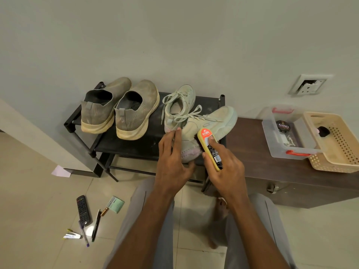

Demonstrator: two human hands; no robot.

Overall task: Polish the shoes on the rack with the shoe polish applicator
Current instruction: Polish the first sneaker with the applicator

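A pale green laced sneaker [215,121] lies tilted at the front right of the black shoe rack [136,144]. My left hand [172,158] holds its heel end, fingers over the collar and thumb under the sole. My right hand [223,162] grips a yellow Kiwi shoe polish applicator [206,140], whose dark bristles touch the sneaker's side. The matching sneaker [180,105] stands behind it. Two grey-brown slip-on shoes [118,109] stand on the rack's left half, heels toward me.
A brown cabinet [272,171] on the right carries a clear plastic box [287,133] with a polish tin [283,126] and a beige basket [338,144]. A remote [83,209], pens and small items lie on the tiled floor at left. My knees are below the hands.
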